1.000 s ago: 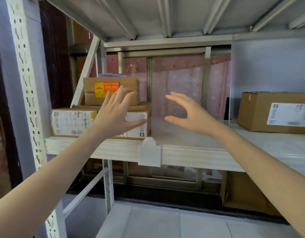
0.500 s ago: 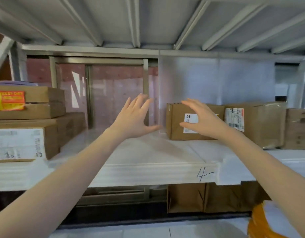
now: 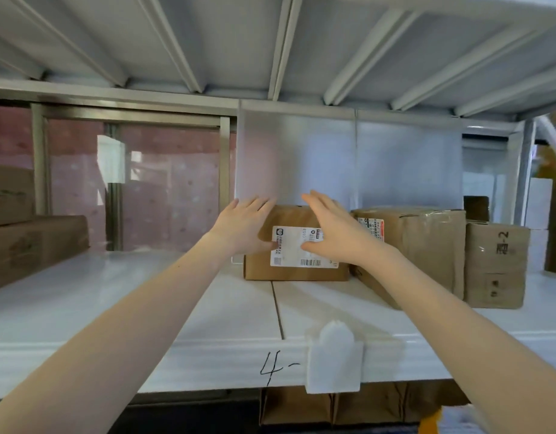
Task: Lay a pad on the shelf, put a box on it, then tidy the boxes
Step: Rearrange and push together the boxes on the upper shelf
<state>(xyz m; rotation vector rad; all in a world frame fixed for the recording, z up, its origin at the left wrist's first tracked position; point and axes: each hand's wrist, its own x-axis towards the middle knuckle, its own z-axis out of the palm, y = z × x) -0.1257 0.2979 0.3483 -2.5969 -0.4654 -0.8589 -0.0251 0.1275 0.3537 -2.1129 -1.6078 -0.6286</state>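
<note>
A small brown cardboard box point(image 3: 289, 272) with a white shipping label stands on the white shelf point(image 3: 145, 308), near its back. My left hand point(image 3: 244, 225) is open at the box's left top corner, the thumb on the label's left edge. My right hand point(image 3: 333, 233) is open over the box's right front, the thumb on the label. Neither hand grips the box. A translucent sheet point(image 3: 295, 158) stands upright behind the box. I cannot make out a pad lying on the shelf.
Right of the small box stand a larger taped box point(image 3: 427, 245) and a box with handwriting point(image 3: 496, 267). Stacked boxes point(image 3: 29, 242) sit at the far left. A white clip point(image 3: 334, 358) hangs on the shelf's front edge beside a written "4-". More boxes point(image 3: 333, 405) sit below.
My view has swung right from the left stack of boxes. Both open hands have moved forward and right and now rest against the small labelled box.
</note>
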